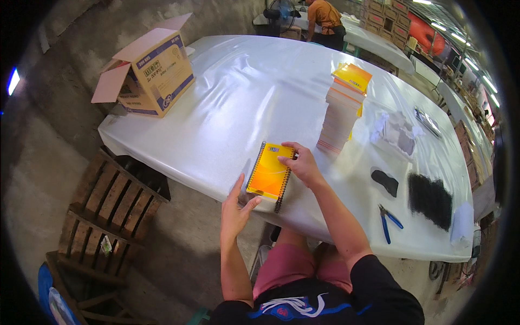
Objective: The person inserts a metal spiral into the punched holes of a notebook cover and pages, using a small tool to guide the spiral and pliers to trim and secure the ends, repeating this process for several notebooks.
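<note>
A small yellow-orange spiral notebook [269, 169] lies near the table's front edge. Black coils run along both its left and right sides, so it may be two notebooks stacked; I cannot tell. My right hand [304, 165] grips the upper right edge, thumb on the cover and fingers round the coil. At the lower left corner, my left hand [236, 211] has its fingers stretched and thumb apart, close against the notebook's edge. To the right rises a tall stack of notebooks [338, 116] with yellow covers on top.
An open carton [162, 73] stands at the table's far left. On the right lie blue-handled pliers [389, 223], a black cloth-like piece [385, 182], a dense black pile [429, 200] and crumpled wrapping [398, 134]. A wooden rack [108, 206] stands left. Another person [325, 21] bends over behind.
</note>
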Demonstrator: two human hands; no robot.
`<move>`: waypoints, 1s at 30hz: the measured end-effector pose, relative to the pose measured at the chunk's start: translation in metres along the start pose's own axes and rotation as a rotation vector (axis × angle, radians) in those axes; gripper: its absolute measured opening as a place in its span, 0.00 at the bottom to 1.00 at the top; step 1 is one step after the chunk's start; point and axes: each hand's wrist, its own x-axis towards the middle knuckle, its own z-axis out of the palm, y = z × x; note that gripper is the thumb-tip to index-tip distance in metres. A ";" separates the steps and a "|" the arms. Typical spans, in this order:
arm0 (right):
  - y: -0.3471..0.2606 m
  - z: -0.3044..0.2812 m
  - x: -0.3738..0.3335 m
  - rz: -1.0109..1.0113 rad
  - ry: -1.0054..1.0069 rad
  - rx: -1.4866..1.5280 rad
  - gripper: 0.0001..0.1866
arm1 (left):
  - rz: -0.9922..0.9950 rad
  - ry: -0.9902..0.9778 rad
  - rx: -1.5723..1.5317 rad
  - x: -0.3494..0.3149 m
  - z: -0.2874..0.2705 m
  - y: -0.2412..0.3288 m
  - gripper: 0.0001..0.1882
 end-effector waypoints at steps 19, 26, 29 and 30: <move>-0.101 -0.076 0.004 -0.837 0.670 -0.728 0.28 | 0.042 0.049 -0.043 0.004 -0.016 -0.022 0.45; -0.135 -0.204 0.059 0.178 0.504 -0.492 0.59 | 0.090 0.316 -0.059 0.011 0.004 0.018 0.33; -0.134 -0.211 0.058 0.210 0.497 -0.341 0.59 | 0.171 0.374 0.039 0.012 0.000 0.037 0.30; -0.138 -0.216 0.054 0.192 0.533 -0.387 0.60 | 0.204 0.382 0.086 0.011 -0.001 0.043 0.29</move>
